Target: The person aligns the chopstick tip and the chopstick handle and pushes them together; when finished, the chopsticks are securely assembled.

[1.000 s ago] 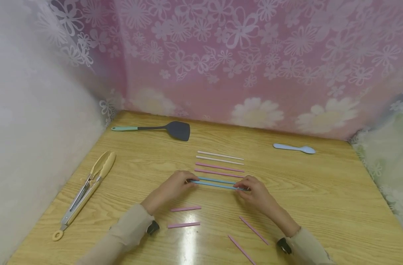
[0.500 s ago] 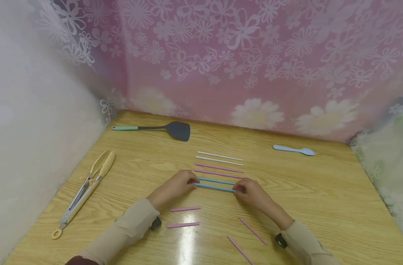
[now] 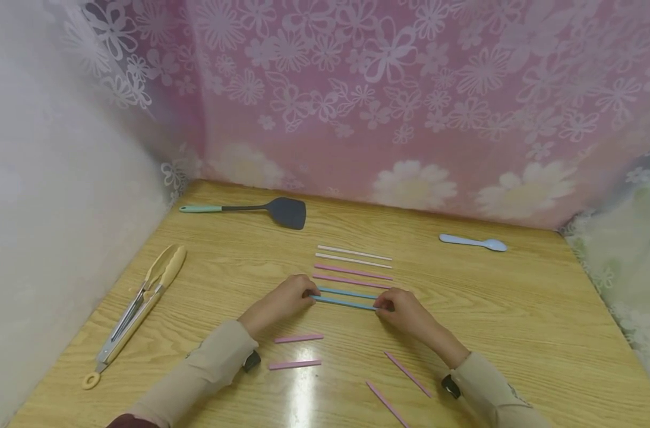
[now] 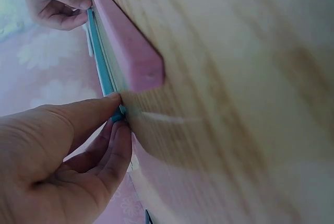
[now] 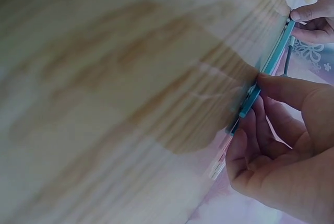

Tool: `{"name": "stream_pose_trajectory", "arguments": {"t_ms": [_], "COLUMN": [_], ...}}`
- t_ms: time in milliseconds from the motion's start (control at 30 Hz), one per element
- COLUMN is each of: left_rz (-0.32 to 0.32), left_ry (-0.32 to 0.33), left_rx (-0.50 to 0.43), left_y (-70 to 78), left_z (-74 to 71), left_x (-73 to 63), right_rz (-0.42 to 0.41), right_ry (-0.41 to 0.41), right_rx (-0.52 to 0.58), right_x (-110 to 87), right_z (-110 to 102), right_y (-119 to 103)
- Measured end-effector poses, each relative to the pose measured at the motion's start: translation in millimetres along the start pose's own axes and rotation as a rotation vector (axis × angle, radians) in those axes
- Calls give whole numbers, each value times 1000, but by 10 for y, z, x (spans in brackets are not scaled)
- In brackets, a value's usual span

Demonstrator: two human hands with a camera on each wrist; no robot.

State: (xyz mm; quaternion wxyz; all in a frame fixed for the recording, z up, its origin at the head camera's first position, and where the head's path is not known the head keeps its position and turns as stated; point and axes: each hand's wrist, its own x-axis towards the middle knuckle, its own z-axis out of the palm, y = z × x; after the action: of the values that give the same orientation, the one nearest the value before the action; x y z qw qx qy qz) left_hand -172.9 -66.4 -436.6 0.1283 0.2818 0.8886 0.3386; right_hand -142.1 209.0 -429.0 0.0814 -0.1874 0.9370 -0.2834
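Observation:
Two thin blue sticks lie side by side at mid-table. My left hand (image 3: 287, 298) pinches the left end of the nearer blue stick (image 3: 346, 303) between thumb and fingers, as the left wrist view shows. At its right end, my right hand (image 3: 406, 310) pinches the same stick (image 5: 251, 101). The farther blue stick (image 3: 349, 292) runs almost parallel behind it, its ends partly hidden by the hands. Beyond it come two long pink sticks (image 3: 353, 281) and two white sticks (image 3: 354, 260), all in line with the blue pair.
Nearer me lie two short pink sticks (image 3: 295, 364) at left and two slanted pink sticks (image 3: 407, 374) at right. Tongs (image 3: 138, 312) lie along the left side. A dark spatula (image 3: 287, 213) is at the back left, a pale blue spoon (image 3: 475, 242) at the back right.
The nearer blue stick has come slightly toward me, widening the gap to the farther one. Both hands moved with it, then stayed almost still over the last half second.

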Motion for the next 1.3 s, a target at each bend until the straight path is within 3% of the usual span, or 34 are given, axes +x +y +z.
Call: {"name": "stream_pose_trajectory", "arguments": {"t_ms": [400,633,800,967,1100,1300], "left_rz": [-9,9,26,41,32,5], "left_ry": [-10,3,-9,-88,-144,-174], "left_rx": [-16,-13,-20,-72,-99,-125], "left_y": [26,20,39,74,108,135], "left_z": [-2,-7,0,7,-9,-33], "left_x": [-18,-138,-273,-433,-549,-656], "right_rz": [-11,3,18,3,-19,-5], "right_ry": [1,44,-11,-125,-195,-247], "right_rx": [1,64,118,200,262,285], "right_x": [-13,-162,-337,-535,-666,-785], "right_z": [-10,-79,-135,-119,-72,-43], "right_y": [14,-3,9,45,57,33]}}
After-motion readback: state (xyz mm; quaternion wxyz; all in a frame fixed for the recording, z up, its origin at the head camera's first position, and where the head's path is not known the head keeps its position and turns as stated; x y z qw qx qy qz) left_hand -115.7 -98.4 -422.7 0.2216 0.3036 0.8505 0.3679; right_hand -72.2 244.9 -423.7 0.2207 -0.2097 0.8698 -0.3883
